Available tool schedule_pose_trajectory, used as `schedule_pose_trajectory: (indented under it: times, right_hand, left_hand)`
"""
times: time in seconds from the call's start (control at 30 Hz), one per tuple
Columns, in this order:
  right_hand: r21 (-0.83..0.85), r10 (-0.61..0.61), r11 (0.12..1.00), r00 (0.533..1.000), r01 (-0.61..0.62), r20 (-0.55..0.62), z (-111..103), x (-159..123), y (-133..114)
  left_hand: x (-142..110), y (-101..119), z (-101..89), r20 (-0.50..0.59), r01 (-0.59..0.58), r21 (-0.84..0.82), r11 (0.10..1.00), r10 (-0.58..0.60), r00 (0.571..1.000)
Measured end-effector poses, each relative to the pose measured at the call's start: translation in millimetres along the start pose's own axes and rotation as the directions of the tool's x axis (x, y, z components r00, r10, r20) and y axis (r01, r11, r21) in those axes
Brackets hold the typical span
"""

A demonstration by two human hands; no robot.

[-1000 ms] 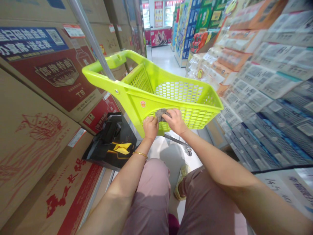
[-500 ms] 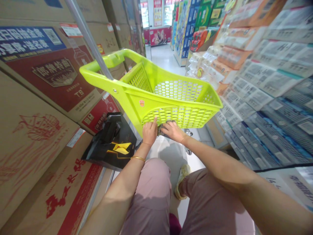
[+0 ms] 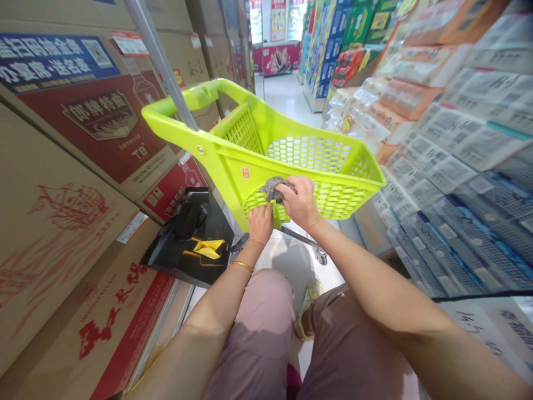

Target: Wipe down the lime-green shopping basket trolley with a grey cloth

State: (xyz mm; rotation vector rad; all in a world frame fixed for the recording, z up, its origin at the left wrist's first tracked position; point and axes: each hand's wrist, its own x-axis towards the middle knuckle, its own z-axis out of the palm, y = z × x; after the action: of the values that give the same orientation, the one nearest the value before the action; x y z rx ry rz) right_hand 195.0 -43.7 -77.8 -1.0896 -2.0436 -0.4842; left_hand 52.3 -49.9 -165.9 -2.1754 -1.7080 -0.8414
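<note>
A lime-green plastic shopping cart (image 3: 225, 158) with lattice sides stands in front of my knees, its long side towards me. My right hand (image 3: 302, 203) is closed around a crumpled grey cloth (image 3: 275, 189), pressed to the upper part of the near lattice side. Lower down and to the left, my left hand (image 3: 261, 223) has its fingers curled against the lower lattice of the same side. The fingertips of that hand are partly hidden against the mesh.
Stacked cardboard cartons (image 3: 83, 222) line the left side. A black bag (image 3: 189, 244) with a yellow mark rests beside the cart. Packs of paper goods (image 3: 466, 144) are piled on the right. An aisle floor (image 3: 283, 91) runs away behind the cart.
My right hand has risen from the cart's lower edge with the grey cloth, which now shows clearly. My left hand stays low on the lattice, with its raised finger now curled in.
</note>
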Motion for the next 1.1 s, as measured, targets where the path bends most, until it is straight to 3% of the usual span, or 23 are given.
schedule_pose_trajectory:
  times: [0.27, 0.47, 0.67, 0.73, 0.8, 0.93, 1.03, 1.1]
  right_hand:
    - [-0.067, -0.187, 0.977, 0.967, 0.201, 0.175, 27, -29, 13]
    - [-0.040, -0.244, 0.963, 0.927, 0.266, 0.284, 43, -54, 18]
    - [0.008, -0.329, 0.934, 0.849, 0.358, 0.414, 47, -68, 16]
    - [-0.012, -0.324, 0.933, 0.856, 0.359, 0.404, 46, -65, 15]
    - [-0.043, -0.285, 0.947, 0.893, 0.319, 0.348, 43, -57, 15]
    - [-0.087, -0.135, 0.985, 0.983, 0.146, 0.121, 28, -27, 16]
    - [-0.089, -0.020, 0.996, 1.000, 0.021, 0.009, 19, -10, 19]
    - [-0.087, -0.002, 0.996, 0.999, 0.005, 0.040, 18, -8, 20]
  left_hand:
    - [3, 1, 0.4, 0.005, 0.022, 0.045, 0.999, -0.022, 1.000]
    - [3, -1, 3.6, 0.091, 0.041, -0.007, 0.999, -0.040, 0.995]
    - [4, -1, 0.4, 0.087, 0.052, -0.060, 0.997, -0.047, 0.995]
    - [5, -1, 0.7, 0.086, 0.053, -0.077, 0.996, -0.046, 0.995]
    - [5, -2, 1.9, 0.089, 0.065, -0.086, 0.994, -0.057, 0.994]
    - [6, -1, 4.4, 0.072, 0.072, -0.074, 0.995, -0.066, 0.995]
    - [7, 0, 4.3, 0.057, 0.058, -0.087, 0.995, -0.053, 0.997]
    - [7, -1, 3.5, 0.058, 0.056, -0.099, 0.994, -0.050, 0.997]
